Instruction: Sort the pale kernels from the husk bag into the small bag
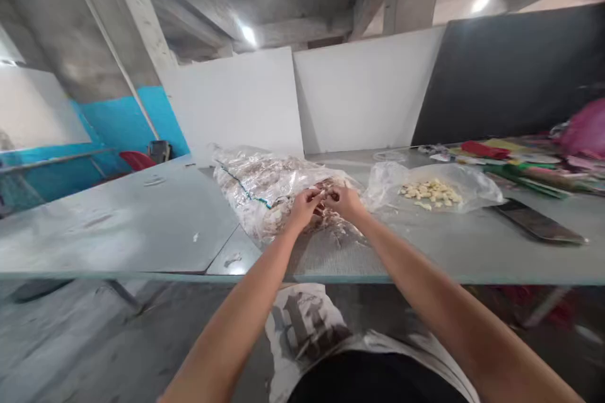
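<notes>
Two hands of yours, the left hand (306,206) and the right hand (343,203), nearly meet, fingers curled; you can't tell here how tightly they close or whether they grip anything. They work at the brown, flaky scraps (331,221) at the mouth of a large clear bag (250,179), set back from the tabletop's (118,227) near edge. Rightward, a smaller clear bag (477,187) carries pale pieces (432,192); beyond, a phone (539,221) lies toward the right edge.
</notes>
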The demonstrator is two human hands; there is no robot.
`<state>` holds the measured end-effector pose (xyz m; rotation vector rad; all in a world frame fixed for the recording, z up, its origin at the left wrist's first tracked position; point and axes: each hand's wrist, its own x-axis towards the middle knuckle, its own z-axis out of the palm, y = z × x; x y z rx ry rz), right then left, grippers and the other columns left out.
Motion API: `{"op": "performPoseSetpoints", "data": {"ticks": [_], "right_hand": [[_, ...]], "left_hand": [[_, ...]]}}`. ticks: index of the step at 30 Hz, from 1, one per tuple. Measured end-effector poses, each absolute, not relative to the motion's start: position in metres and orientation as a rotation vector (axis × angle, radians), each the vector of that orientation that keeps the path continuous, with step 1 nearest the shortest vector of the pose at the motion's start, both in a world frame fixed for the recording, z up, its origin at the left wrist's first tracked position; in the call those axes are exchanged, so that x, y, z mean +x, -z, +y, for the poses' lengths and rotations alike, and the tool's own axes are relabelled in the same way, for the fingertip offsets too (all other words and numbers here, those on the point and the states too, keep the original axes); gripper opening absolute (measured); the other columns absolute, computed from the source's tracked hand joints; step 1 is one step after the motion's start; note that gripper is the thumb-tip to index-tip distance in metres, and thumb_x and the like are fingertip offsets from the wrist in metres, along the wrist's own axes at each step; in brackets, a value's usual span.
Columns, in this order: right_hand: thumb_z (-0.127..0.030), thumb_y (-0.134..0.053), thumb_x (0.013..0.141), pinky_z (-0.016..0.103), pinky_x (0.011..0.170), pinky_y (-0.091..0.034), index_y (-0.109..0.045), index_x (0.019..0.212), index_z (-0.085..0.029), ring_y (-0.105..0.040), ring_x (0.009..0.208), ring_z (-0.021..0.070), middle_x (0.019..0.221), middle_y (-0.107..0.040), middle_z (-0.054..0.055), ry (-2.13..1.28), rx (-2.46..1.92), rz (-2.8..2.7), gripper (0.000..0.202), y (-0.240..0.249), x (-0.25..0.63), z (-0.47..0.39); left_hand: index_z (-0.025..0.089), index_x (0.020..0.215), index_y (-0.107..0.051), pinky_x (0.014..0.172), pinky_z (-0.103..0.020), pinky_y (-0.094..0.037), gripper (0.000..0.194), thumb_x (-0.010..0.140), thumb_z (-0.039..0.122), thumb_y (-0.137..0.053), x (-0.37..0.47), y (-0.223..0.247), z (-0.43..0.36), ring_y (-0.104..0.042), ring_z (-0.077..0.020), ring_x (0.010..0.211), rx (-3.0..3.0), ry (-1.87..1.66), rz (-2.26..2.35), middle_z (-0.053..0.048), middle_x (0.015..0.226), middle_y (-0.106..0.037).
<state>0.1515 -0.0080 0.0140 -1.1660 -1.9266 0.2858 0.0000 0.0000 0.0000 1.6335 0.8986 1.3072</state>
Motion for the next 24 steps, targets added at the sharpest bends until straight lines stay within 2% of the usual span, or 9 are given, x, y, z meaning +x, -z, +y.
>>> {"op": "performPoseSetpoints", "data": {"ticks": [4, 7, 11, 15, 20, 22, 24], "right_hand": [[-0.027, -0.044, 0.069, 0.022, 0.048, -0.025, -0.053, 0.064, -0.017, -0.037, 0.049, 0.0091, 0.053, -0.048, -0.001, -0.208, -1.177, -1.807, 0.015, -0.021, 0.153, -0.013], [-0.028, -0.044, 0.072, 0.022, 0.050, -0.025, -0.054, 0.063, -0.016, -0.039, 0.051, 0.0097, 0.054, -0.049, -0.001, -0.128, -1.199, -1.717, 0.018, -0.022, 0.156, -0.012], [-0.035, -0.043, 0.077, 0.023, 0.051, -0.026, -0.054, 0.058, -0.016, -0.040, 0.052, 0.0109, 0.053, -0.050, 0.000, -0.122, -1.218, -1.779, 0.030, -0.019, 0.158, -0.007], [-0.035, -0.049, 0.075, 0.022, 0.055, -0.030, -0.060, 0.069, -0.017, -0.047, 0.058, 0.0116, 0.063, -0.058, 0.001, -0.187, -1.138, -1.809, 0.022, -0.018, 0.156, -0.008], [-0.039, -0.042, 0.081, 0.024, 0.051, -0.030, -0.056, 0.055, -0.017, -0.044, 0.051, 0.0120, 0.051, -0.051, 0.001, -0.182, -1.208, -1.853, 0.037, -0.020, 0.155, -0.011], [-0.036, -0.045, 0.079, 0.024, 0.053, -0.032, -0.061, 0.063, -0.017, -0.046, 0.053, 0.0126, 0.054, -0.055, 0.001, -0.184, -1.199, -1.835, 0.030, -0.019, 0.155, -0.009], [-0.031, -0.046, 0.078, 0.024, 0.056, -0.036, -0.066, 0.080, -0.018, -0.050, 0.055, 0.0129, 0.061, -0.060, 0.001, -0.251, -1.154, -1.814, 0.023, -0.018, 0.155, -0.007]], "left_hand": [[0.012, 0.082, -0.060, 0.046, -0.024, -0.048, 0.032, 0.071, 0.042, -0.061, 0.001, 0.001, 0.000, -0.051, -0.0091, 0.044, 1.646, -1.297, 0.831, 0.002, 0.054, -0.050], [0.013, 0.091, -0.060, 0.044, -0.024, -0.047, 0.034, 0.070, 0.040, -0.063, 0.002, 0.000, -0.001, -0.049, -0.0087, 0.042, 1.602, -1.319, 0.813, 0.003, 0.056, -0.051], [0.015, 0.102, -0.058, 0.045, -0.024, -0.048, 0.042, 0.068, 0.039, -0.065, 0.004, -0.005, -0.007, -0.053, -0.0091, 0.050, 1.513, -1.361, 0.782, 0.000, 0.070, -0.057], [0.013, 0.100, -0.059, 0.046, -0.022, -0.047, 0.043, 0.067, 0.040, -0.065, 0.004, -0.009, -0.011, -0.053, -0.0080, 0.053, 1.461, -1.386, 0.792, -0.003, 0.078, -0.059], [0.014, 0.098, -0.060, 0.046, -0.019, -0.046, 0.040, 0.067, 0.039, -0.066, 0.003, -0.009, -0.011, -0.053, -0.0066, 0.056, 1.441, -1.446, 0.813, -0.003, 0.082, -0.059], [0.015, 0.098, -0.061, 0.046, -0.018, -0.045, 0.039, 0.067, 0.039, -0.066, 0.002, -0.008, -0.010, -0.052, -0.0062, 0.056, 1.449, -1.466, 0.817, -0.004, 0.085, -0.060], [0.015, 0.098, -0.061, 0.047, -0.018, -0.045, 0.039, 0.068, 0.038, -0.065, 0.001, -0.007, -0.009, -0.052, -0.0063, 0.057, 1.459, -1.473, 0.822, -0.003, 0.085, -0.060]]}}
